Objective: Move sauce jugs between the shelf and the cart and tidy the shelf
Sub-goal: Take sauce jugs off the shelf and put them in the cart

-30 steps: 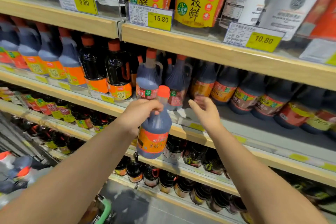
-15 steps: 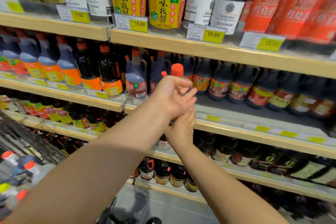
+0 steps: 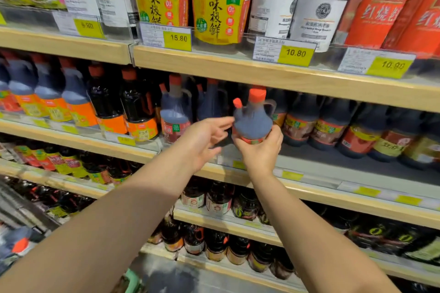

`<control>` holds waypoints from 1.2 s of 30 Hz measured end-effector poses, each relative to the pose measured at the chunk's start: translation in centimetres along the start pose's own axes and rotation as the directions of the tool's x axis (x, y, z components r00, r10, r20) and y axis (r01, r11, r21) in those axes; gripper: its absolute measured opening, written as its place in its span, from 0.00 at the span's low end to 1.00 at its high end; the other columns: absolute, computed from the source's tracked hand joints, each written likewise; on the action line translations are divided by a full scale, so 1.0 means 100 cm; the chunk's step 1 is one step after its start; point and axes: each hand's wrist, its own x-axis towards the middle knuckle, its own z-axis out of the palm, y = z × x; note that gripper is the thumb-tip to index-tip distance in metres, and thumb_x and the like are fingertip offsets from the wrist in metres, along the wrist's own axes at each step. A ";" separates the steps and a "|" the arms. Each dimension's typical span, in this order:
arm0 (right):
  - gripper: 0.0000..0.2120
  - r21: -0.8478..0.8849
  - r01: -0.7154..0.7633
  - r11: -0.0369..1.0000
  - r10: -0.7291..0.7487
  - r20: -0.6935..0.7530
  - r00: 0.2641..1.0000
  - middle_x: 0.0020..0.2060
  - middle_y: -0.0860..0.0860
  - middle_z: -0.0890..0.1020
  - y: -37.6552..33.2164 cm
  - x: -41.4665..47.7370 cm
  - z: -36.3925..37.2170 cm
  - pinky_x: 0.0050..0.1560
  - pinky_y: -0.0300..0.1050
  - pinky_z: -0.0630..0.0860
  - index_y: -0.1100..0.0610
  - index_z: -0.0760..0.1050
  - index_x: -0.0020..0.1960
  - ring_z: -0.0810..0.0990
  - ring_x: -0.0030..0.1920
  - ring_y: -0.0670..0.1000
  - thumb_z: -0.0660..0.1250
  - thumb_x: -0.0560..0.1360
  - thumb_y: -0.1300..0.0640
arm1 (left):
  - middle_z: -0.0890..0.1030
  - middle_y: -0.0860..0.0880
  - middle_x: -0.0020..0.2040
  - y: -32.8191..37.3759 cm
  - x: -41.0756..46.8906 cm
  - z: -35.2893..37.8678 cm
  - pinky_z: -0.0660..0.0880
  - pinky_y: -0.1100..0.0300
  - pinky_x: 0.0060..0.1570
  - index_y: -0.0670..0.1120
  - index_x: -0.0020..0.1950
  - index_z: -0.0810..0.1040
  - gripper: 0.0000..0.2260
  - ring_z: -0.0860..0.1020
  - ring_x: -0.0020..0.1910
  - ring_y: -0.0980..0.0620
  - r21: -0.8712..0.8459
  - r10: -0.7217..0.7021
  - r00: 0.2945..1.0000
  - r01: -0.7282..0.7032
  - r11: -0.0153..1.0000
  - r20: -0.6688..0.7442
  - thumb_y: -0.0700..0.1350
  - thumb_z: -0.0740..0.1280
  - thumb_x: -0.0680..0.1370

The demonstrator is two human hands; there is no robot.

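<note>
A dark sauce jug (image 3: pixel 252 123) with an orange-red cap, a small side spout and a handle is held up in front of the middle shelf (image 3: pixel 333 169). My right hand (image 3: pixel 258 151) grips it from below, around its base. My left hand (image 3: pixel 202 140) hovers just left of the jug with fingers spread, fingertips close to its side, holding nothing. A matching jug (image 3: pixel 175 114) stands on the shelf to the left. The shelf space right behind the held jug is a gap between jugs.
Rows of dark jugs (image 3: pixel 333 123) fill the middle shelf to the right, orange-labelled bottles (image 3: pixel 107 107) to the left. Tall bottles and price tags (image 3: pixel 295 53) sit on the shelf above. Small bottles line the lower shelves. Cart jugs (image 3: pixel 19 242) show at bottom left.
The jug passed from my left hand to my right and rose to the middle shelf's level. My left hand let go and now hovers beside it.
</note>
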 end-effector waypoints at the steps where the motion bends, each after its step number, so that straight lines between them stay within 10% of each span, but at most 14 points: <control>1: 0.37 -0.002 -0.017 1.000 0.017 0.009 1.000 0.57 0.54 0.72 0.002 0.003 0.004 0.57 0.47 0.71 0.60 0.67 0.60 0.71 0.60 0.55 0.80 0.59 0.49 | 0.75 0.46 0.64 -0.011 0.012 -0.010 0.69 0.69 0.53 0.45 0.66 0.74 0.23 0.75 0.52 0.52 0.133 0.045 0.993 -0.030 0.991 -0.109 0.31 0.53 0.75; 4: 0.40 -0.070 -0.091 0.993 0.094 0.039 0.995 0.57 0.55 0.72 0.011 0.009 0.016 0.57 0.52 0.73 0.61 0.67 0.59 0.71 0.61 0.58 0.81 0.56 0.46 | 0.74 0.42 0.65 -0.048 0.049 -0.036 0.70 0.76 0.30 0.47 0.68 0.72 0.25 0.75 0.40 0.52 0.548 0.171 0.963 -0.030 0.836 -0.210 0.31 0.54 0.75; 7: 0.42 -0.150 -0.130 0.980 0.135 0.024 0.990 0.59 0.55 0.71 0.016 0.010 0.019 0.58 0.53 0.71 0.61 0.66 0.61 0.69 0.63 0.58 0.80 0.56 0.43 | 0.60 0.52 0.76 -0.084 0.070 -0.054 0.65 0.50 0.70 0.56 0.73 0.63 0.28 0.63 0.73 0.47 0.873 0.131 0.987 0.020 0.488 -0.096 0.38 0.58 0.74; 12: 0.43 -0.240 -0.205 0.949 0.212 0.004 0.977 0.59 0.57 0.70 0.009 0.009 0.024 0.58 0.54 0.70 0.62 0.64 0.60 0.67 0.64 0.58 0.80 0.56 0.41 | 0.54 0.55 0.78 -0.102 0.065 -0.050 0.45 0.42 0.75 0.56 0.75 0.57 0.30 0.43 0.78 0.50 0.942 0.159 0.984 0.026 0.335 -0.083 0.40 0.59 0.74; 20: 0.44 -0.305 -0.193 0.933 0.200 -0.008 0.980 0.59 0.57 0.71 0.008 -0.003 0.038 0.61 0.56 0.70 0.61 0.64 0.62 0.70 0.62 0.59 0.76 0.58 0.37 | 0.47 0.56 0.79 -0.106 0.060 -0.052 0.44 0.45 0.75 0.54 0.77 0.50 0.35 0.38 0.77 0.52 0.932 0.128 0.990 0.001 0.363 -0.051 0.38 0.58 0.73; 29: 0.30 -0.296 0.059 0.953 0.078 0.431 0.899 0.67 0.52 0.72 0.038 -0.082 -0.055 0.67 0.54 0.68 0.55 0.63 0.72 0.69 0.68 0.55 0.67 0.74 0.46 | 0.61 0.50 0.75 -0.166 -0.057 -0.051 0.67 0.52 0.69 0.50 0.75 0.60 0.24 0.64 0.73 0.47 0.571 0.068 0.948 0.129 0.810 -0.311 0.40 0.59 0.79; 32: 0.16 -0.258 0.052 0.965 0.131 0.643 0.755 0.50 0.51 0.78 0.034 -0.136 -0.080 0.51 0.45 0.72 0.55 0.73 0.60 0.77 0.53 0.53 0.66 0.75 0.51 | 0.72 0.47 0.67 -0.205 -0.126 -0.059 0.72 0.55 0.58 0.46 0.70 0.69 0.20 0.74 0.61 0.46 0.394 -0.088 0.891 0.283 0.874 -0.445 0.38 0.61 0.78; 36: 0.06 -0.229 0.100 0.968 0.180 0.917 0.357 0.38 0.54 0.76 0.026 -0.211 -0.084 0.42 0.44 0.69 0.60 0.74 0.47 0.73 0.39 0.52 0.65 0.76 0.57 | 0.76 0.46 0.45 -0.240 -0.218 -0.076 0.69 0.63 0.41 0.38 0.57 0.77 0.10 0.74 0.43 0.51 0.225 -0.169 0.798 0.355 0.907 -0.578 0.38 0.61 0.78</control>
